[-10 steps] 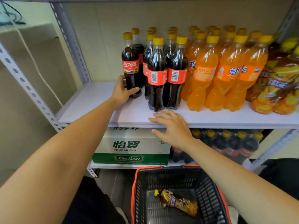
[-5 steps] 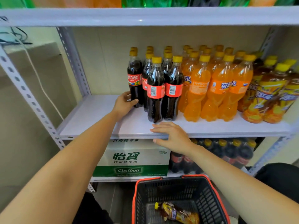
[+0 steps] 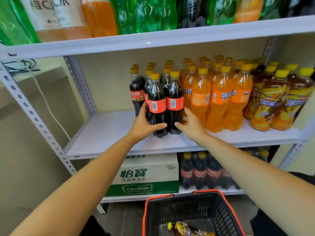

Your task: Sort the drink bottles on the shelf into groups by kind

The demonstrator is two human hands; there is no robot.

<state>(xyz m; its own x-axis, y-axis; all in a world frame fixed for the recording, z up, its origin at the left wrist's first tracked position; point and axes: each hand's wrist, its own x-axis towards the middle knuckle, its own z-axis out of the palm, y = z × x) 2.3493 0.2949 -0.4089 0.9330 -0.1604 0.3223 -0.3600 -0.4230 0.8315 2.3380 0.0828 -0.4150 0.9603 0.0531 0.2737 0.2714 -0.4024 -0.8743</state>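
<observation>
left hand [image 3: 144, 125] and right hand [image 3: 190, 124] clasp the front cola bottles [image 3: 156, 106] on the middle shelf [image 3: 110, 130], with orange soda bottles [image 3: 219, 99] and iced tea bottles [image 3: 272, 103] already grouped beside them, so only the stray tea bottle [image 3: 185, 229] in the basket [image 3: 196, 210] below seems left.

Middle shelf [image 3: 105, 132]: we see three groups side by side, with cola bottles [image 3: 156, 99] on the left, soda bottles [image 3: 219, 99] in the centre and tea bottles [image 3: 272, 103] on the right.
Grips: our left grip [image 3: 143, 126] holds the front cola pair's left flank. Our right grip [image 3: 192, 125] holds its right flank, beside the soda.
Top shelf [image 3: 153, 40]: large bottles [image 3: 144, 14] stand in a row.
Bottom shelf [image 3: 129, 198]: a water carton [image 3: 146, 174] sits left of a cola pack [image 3: 201, 172].
Basket [image 3: 187, 210]: it is before the shelving, below us, and one bottle [image 3: 187, 230] lies inside.
</observation>
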